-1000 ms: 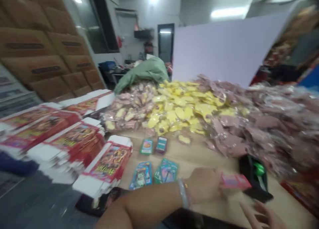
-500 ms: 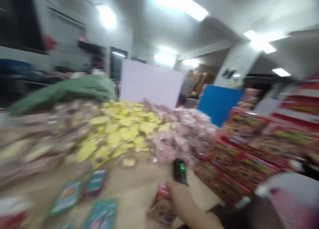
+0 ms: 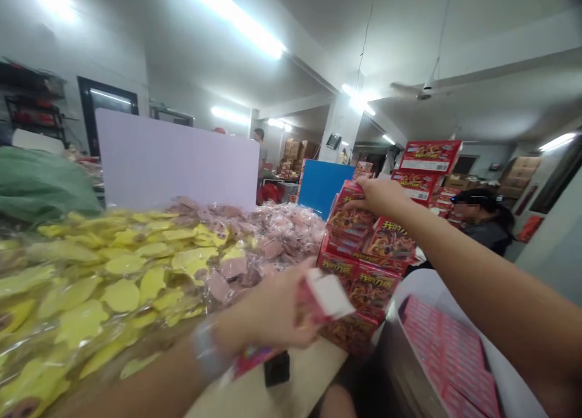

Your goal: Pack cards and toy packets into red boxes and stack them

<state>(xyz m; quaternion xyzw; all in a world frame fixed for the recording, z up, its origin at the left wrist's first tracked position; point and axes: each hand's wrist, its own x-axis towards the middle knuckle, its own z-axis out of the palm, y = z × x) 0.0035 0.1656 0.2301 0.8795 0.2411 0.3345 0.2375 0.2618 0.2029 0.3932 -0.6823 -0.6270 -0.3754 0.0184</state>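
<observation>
My left hand [image 3: 273, 303], blurred and with a band at its wrist, is closed around a small red box [image 3: 313, 315] with a white end [image 3: 330, 293]. Beneath it, a brightly coloured flat pack [image 3: 252, 360] and a dark object [image 3: 277, 369] show on the table [image 3: 309, 381]. My right hand [image 3: 382, 193] reaches over the top of stacked red printed boxes [image 3: 375, 287]. Its fingers are bent over the edge of an upper red box [image 3: 348, 221]; the thumb is not clearly visible.
Clear-wrapped yellow pieces [image 3: 127, 284] and pink pieces [image 3: 277, 236] are heaped at left and centre. A white container [image 3: 400, 345] with pink-red packs [image 3: 448, 351] stands at lower right. Lilac [image 3: 177, 163] and blue [image 3: 322, 184] panels rise behind. Another person [image 3: 486, 218] is at right.
The view has swung right. My left hand has come into view with a small red box. A hand beside a red pack low on the table is gone from there; my right hand is at the stack.
</observation>
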